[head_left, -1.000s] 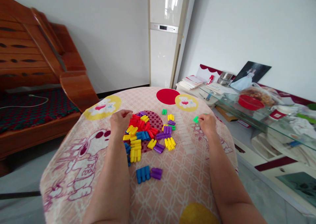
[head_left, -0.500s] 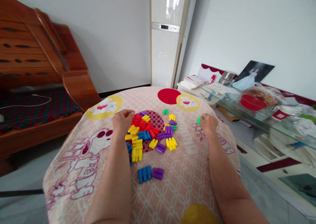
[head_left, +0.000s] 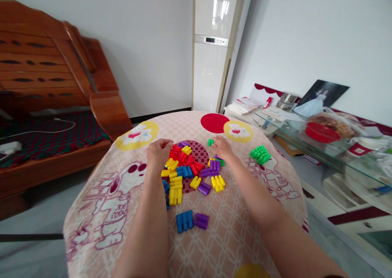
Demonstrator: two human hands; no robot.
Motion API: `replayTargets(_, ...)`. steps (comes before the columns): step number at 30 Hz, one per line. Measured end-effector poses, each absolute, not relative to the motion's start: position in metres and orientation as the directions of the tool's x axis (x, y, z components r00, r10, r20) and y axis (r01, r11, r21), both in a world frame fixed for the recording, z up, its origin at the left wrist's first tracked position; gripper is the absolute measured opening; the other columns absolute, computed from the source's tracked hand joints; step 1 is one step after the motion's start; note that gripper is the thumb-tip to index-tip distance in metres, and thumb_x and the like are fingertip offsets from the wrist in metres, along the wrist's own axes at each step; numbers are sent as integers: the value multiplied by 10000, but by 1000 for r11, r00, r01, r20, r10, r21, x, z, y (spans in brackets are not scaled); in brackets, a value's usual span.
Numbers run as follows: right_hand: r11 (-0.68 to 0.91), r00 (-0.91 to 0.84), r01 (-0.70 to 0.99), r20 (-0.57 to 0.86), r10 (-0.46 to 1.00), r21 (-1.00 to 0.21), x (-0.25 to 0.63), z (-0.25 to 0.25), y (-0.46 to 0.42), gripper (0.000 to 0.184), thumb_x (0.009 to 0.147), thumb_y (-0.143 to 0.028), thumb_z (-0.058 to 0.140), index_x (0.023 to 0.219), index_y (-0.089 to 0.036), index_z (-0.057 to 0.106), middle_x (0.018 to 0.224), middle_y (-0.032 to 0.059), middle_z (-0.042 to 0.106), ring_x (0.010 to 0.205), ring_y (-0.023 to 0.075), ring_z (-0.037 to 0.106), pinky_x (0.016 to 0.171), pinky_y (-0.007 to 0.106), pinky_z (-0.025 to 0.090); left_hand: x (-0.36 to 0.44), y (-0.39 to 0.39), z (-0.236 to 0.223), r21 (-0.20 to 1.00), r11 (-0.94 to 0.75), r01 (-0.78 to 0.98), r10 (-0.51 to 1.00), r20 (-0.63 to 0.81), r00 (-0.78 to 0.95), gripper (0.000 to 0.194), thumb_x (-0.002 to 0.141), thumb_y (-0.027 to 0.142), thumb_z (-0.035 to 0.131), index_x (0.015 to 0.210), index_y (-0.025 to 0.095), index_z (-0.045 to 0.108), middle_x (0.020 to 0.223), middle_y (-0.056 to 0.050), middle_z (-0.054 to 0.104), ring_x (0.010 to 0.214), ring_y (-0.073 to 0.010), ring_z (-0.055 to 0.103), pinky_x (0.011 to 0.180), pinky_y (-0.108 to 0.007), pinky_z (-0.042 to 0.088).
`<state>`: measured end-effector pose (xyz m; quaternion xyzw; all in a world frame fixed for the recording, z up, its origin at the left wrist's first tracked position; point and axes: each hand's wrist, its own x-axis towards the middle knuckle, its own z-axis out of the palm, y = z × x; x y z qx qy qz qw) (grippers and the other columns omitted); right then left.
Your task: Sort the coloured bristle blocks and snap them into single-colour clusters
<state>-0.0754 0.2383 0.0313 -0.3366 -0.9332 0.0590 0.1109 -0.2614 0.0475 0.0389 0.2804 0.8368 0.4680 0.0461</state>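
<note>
Two bare hands, left (head_left: 159, 151) and right (head_left: 222, 148), reach near ribbed, shiny blocks (head_left: 183, 157) (whether each grip is closed, I cannot tell).

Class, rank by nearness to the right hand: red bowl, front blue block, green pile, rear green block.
1. Rear green block, by the right hand's fingertips
2. Green pile, to its right
3. Front blue block, left, nearer the camera
4. Red bowl, far right

Passable over bench (head_left: 226, 241) between right forearm (head_left: 266, 204) and near purple block (head_left: 201, 220); obstructed farther in by block pile (head_left: 184, 171), leftward by left forearm (head_left: 150, 225).
</note>
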Motion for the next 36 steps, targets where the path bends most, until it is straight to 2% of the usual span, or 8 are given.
replayTargets(4, 775, -771, 619, 88, 630, -130, -105, 32, 242, 322, 914, -115, 504, 1183, -141, 679, 1246, 151, 669, 1133, 225, 598, 942, 295, 421, -262, 46, 38, 806, 406, 430, 510, 191, -839, 358, 747, 350, 553, 964, 168, 773, 818, -57, 765, 766, -200, 679, 712, -271, 476)
replayTargets(9, 737, -729, 662, 111, 675, -135, -102, 37, 237, 321, 965, -137, 414, 1126, -107, 690, 1121, 179, 717, 1030, 233, 649, 867, 293, 431, -265, 47, 35, 824, 384, 417, 516, 183, -837, 378, 751, 361, 552, 992, 165, 770, 806, -58, 764, 782, -199, 686, 714, -267, 481)
replayTargets(13, 706, -644, 676, 295, 705, -210, -59, 44, 233, 321, 964, -183, 421, 1134, -149, 691, 1048, 134, 742, 981, 223, 657, 852, 288, 438, -265, 49, 35, 832, 371, 412, 519, 183, -835, 374, 747, 347, 549, 988, 166, 770, 807, -57, 765, 803, -199, 690, 718, -258, 490)
replayTargets(16, 691, -533, 663, 468, 705, -287, -12, 48, 237, 310, 930, -201, 459, 1106, -166, 712, 1103, 114, 738, 997, 207, 651, 891, 282, 444, -264, 49, 37, 825, 379, 418, 518, 185, -835, 362, 745, 340, 557, 984, 175, 773, 799, -48, 765, 794, -200, 688, 717, -260, 490)
replayTargets(18, 627, -434, 707, 498, 751, -329, 19, 52, 244, 290, 890, -200, 499, 1046, -163, 740, 1094, 110, 746, 979, 206, 662, 886, 281, 454, -262, 49, 38, 819, 392, 419, 512, 184, -839, 357, 744, 338, 563, 982, 177, 775, 794, -48, 763, 787, -205, 687, 713, -265, 490)
replayTargets(22, 403, -245, 834, 401, 883, -377, 66, 60, 257, 254, 810, -186, 568, 942, -152, 782, 929, 106, 776, 865, 216, 696, 799, 280, 479, -262, 50, 38, 806, 404, 432, 507, 196, -839, 347, 746, 335, 565, 978, 186, 776, 831, -56, 769, 807, -208, 690, 712, -266, 492)
replayTargets(28, 345, -249, 905, 347, 904, -250, 84, 56, 260, 243, 764, -119, 596, 885, -177, 799, 910, 99, 780, 873, 216, 703, 753, 266, 471, -263, 50, 36, 795, 415, 442, 511, 198, -836, 350, 753, 353, 570, 983, 189, 776, 857, -68, 770, 799, -213, 690, 716, -278, 496)
replayTargets(36, 335, -304, 940, 293, 907, -62, 71, 45, 254, 216, 831, -140, 581, 900, -180, 781, 926, 114, 761, 847, 208, 682, 691, 262, 431, -265, 51, 33, 791, 415, 449, 510, 206, -835, 340, 755, 350, 571, 977, 195, 777, 847, -58, 769, 815, -213, 687, 723, -275, 494)
